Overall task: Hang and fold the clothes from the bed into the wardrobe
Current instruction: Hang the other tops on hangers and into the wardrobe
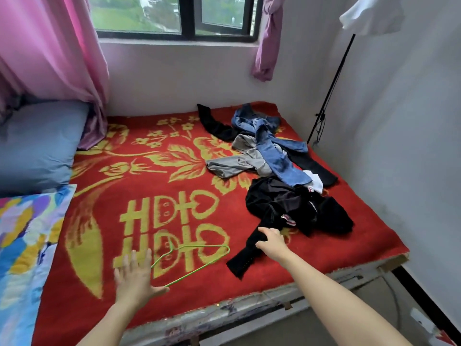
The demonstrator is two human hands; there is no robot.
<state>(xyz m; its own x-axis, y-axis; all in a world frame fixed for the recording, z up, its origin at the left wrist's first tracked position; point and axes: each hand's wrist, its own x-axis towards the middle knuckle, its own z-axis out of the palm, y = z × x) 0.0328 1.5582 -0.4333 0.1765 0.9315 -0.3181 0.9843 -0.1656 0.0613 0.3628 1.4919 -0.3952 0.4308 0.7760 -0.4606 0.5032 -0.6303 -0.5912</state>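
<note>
Though cut off by the left edge, recognisable as a bright patterned cushion [22, 245], lying on the bed [249, 304]. Behind it a blue pillow [37, 146], and above that a pink curtain [50, 46] hanging down to the mattress. Spread over the bed, a red blanket [119, 176] with yellow flowers and characters.

Near the front edge, left hand [136, 278] palm down, fingers straight and fanned apart, low over the blanket. Whether touching it, impossible to tell. Just beside its thumb, one corner of a green wire hanger [199, 267], lying flat on the blanket.

Further right, right hand [270, 242] curled round the sleeve of a black garment [294, 208], gripping it. Sleeve trailing towards the front edge, rest of the garment crumpled on the blanket behind the hand.

Beyond that, in one loose heap towards the far right corner: a grey garment [232, 166], blue jeans [274, 151] draped across it, a scrap of white cloth [315, 182], more black clothing [214, 123] underneath. Far right, a thin black stand [331, 91] against the white wall.
</note>
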